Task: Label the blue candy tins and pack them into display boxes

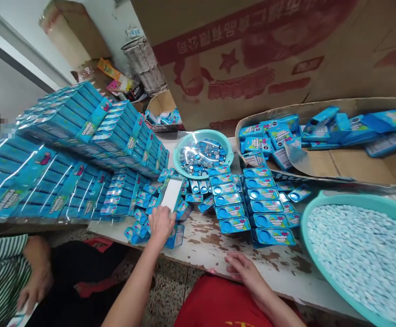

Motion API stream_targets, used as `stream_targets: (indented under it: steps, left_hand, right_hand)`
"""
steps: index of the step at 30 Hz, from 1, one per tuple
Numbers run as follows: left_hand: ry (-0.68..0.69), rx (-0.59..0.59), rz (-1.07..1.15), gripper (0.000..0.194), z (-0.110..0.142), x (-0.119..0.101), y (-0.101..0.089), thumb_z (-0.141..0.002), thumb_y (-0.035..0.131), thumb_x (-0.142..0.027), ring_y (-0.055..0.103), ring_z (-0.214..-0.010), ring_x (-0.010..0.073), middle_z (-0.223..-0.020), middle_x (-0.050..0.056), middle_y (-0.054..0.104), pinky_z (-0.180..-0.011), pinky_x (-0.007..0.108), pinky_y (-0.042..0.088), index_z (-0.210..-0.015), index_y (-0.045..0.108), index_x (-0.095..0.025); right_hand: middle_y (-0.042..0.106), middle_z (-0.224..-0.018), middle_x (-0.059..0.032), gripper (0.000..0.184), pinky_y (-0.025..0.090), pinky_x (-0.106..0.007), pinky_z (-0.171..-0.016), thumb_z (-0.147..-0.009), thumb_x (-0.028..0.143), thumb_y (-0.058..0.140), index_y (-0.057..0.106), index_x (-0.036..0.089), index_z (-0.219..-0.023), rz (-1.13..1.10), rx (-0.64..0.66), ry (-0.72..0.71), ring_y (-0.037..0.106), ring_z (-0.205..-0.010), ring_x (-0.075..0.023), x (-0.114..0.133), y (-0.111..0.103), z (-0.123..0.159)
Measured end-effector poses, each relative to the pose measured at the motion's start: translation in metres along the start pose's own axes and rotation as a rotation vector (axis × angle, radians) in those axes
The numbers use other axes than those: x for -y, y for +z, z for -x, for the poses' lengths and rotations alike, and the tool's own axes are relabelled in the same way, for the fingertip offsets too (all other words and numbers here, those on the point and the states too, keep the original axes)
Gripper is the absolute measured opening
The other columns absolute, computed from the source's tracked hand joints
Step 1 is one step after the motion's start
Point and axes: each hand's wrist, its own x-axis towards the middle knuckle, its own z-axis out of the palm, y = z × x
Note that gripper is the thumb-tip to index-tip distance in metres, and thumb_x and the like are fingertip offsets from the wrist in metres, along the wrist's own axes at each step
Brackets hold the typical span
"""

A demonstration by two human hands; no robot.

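Note:
My left hand (162, 222) is closed on the near end of a narrow box (171, 194) with a plain white face and blue edges. Under and around that box lie many small blue tins (143, 215), some tilted. At the table's front edge rests my right hand (242, 269), empty, its fingers loosely apart. Beyond it stand two rows of blue candy tins, a left row (230, 211) and a right row (269, 220), each with a round recess in its top.
A turquoise basin (323, 195) of pale blue candies stands at right. Behind the tins sit a smaller basin (230, 154) of shiny round lids and a cardboard tray (341, 165) of blue packs. Wrapped blue packs (64, 122) are stacked at left, near another person (3, 263).

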Motion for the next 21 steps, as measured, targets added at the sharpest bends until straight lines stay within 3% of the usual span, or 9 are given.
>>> stream_targets:
  steps: [3, 5, 7, 9, 11, 13, 16, 19, 21]
  left_hand:
    - [0.031, -0.014, 0.031, 0.027, 0.020, 0.009, 0.008, -0.090, 0.038, -0.026, 0.058, -0.082, 0.0224, -0.085, 0.009, 0.062, -0.070, 0.033, 0.042, -0.079, 0.061, -0.016]
    - [0.067, -0.098, 0.128, 0.029, 0.055, 0.002, 0.013, -0.091, 0.036, -0.025, 0.058, -0.072, 0.0182, -0.079, 0.007, 0.060, -0.063, 0.029, 0.041, -0.075, 0.059, -0.018]
    - [0.206, -0.123, 0.275, 0.029, 0.102, -0.011, 0.020, -0.091, 0.036, -0.023, 0.056, -0.065, 0.0156, -0.071, 0.004, 0.058, -0.059, 0.026, 0.042, -0.074, 0.059, -0.019]
    - [0.418, -0.061, 0.464, 0.022, 0.144, -0.022, 0.028, -0.089, 0.040, -0.022, 0.058, -0.070, 0.0154, -0.076, 0.004, 0.062, -0.063, 0.025, 0.045, -0.086, 0.061, -0.020]
    - [0.518, 0.000, 0.639, 0.016, 0.166, -0.024, 0.035, -0.087, 0.046, -0.025, 0.060, -0.078, 0.0157, -0.083, 0.003, 0.065, -0.069, 0.025, 0.048, -0.089, 0.062, -0.021]
    - [0.427, -0.058, 0.715, 0.015, 0.166, -0.009, 0.040, -0.087, 0.048, -0.025, 0.059, -0.085, 0.0164, -0.087, 0.004, 0.065, -0.077, 0.027, 0.049, -0.087, 0.062, -0.021]
    - [0.065, -0.198, 0.528, 0.020, 0.140, 0.034, 0.047, -0.087, 0.045, -0.020, 0.055, -0.099, 0.0214, -0.102, 0.009, 0.061, -0.089, 0.036, 0.045, -0.096, 0.063, -0.020]
    - [-0.159, -0.037, 0.346, 0.038, 0.119, 0.072, 0.056, -0.080, 0.052, -0.019, 0.052, -0.105, 0.0245, -0.114, 0.009, 0.052, -0.090, 0.039, 0.045, -0.118, 0.056, -0.023]
    - [-0.255, 0.067, 0.393, 0.045, 0.114, 0.080, 0.063, -0.081, 0.052, -0.023, 0.057, -0.095, 0.0215, -0.113, 0.007, 0.048, -0.084, 0.037, 0.048, -0.126, 0.050, -0.027]
  right_hand:
    - [0.064, -0.084, -0.0035, 0.058, 0.049, -0.034, -0.077, -0.047, 0.060, 0.076, 0.065, 0.020, -0.088, 0.011, 0.115, -0.033, 0.062, -0.081, -0.0202, 0.006, 0.021, 0.003]
    - [0.064, -0.097, -0.0061, 0.062, 0.049, -0.036, -0.079, -0.052, 0.060, 0.075, 0.063, 0.021, -0.098, -0.015, 0.227, -0.060, 0.062, -0.088, -0.0212, 0.014, 0.042, 0.008]
    - [0.061, -0.114, -0.0080, 0.066, 0.049, -0.037, -0.081, -0.059, 0.057, 0.072, 0.056, 0.024, -0.113, -0.053, 0.316, -0.113, 0.061, -0.097, -0.0225, 0.018, 0.064, 0.011]
    - [0.063, -0.114, -0.0076, 0.062, 0.048, -0.037, -0.085, -0.065, 0.053, 0.069, 0.054, 0.023, -0.117, -0.047, 0.306, -0.180, 0.060, -0.099, -0.0228, 0.014, 0.079, 0.010]
    - [0.069, -0.098, -0.0071, 0.048, 0.048, -0.038, -0.086, -0.066, 0.046, 0.066, 0.059, 0.018, -0.104, 0.058, 0.209, -0.233, 0.062, -0.092, -0.0242, 0.001, 0.082, 0.004]
    - [0.070, -0.090, -0.0075, 0.038, 0.048, -0.039, -0.084, -0.063, 0.039, 0.064, 0.062, 0.016, -0.093, 0.224, 0.119, -0.257, 0.063, -0.087, -0.0261, -0.015, 0.071, -0.008]
    - [0.071, -0.092, -0.0082, 0.037, 0.050, -0.039, -0.079, -0.062, 0.035, 0.058, 0.062, 0.017, -0.094, 0.409, 0.066, -0.265, 0.064, -0.086, -0.0273, -0.035, 0.040, -0.025]
    - [0.071, -0.090, -0.0094, 0.037, 0.052, -0.039, -0.074, -0.065, 0.038, 0.054, 0.061, 0.017, -0.095, 0.526, -0.015, -0.271, 0.066, -0.084, -0.0278, -0.043, 0.012, -0.039]
    - [0.070, -0.093, -0.0122, 0.041, 0.051, -0.039, -0.077, -0.066, 0.040, 0.053, 0.061, 0.015, -0.097, 0.611, -0.082, -0.299, 0.066, -0.086, -0.0285, -0.044, 0.000, -0.045]
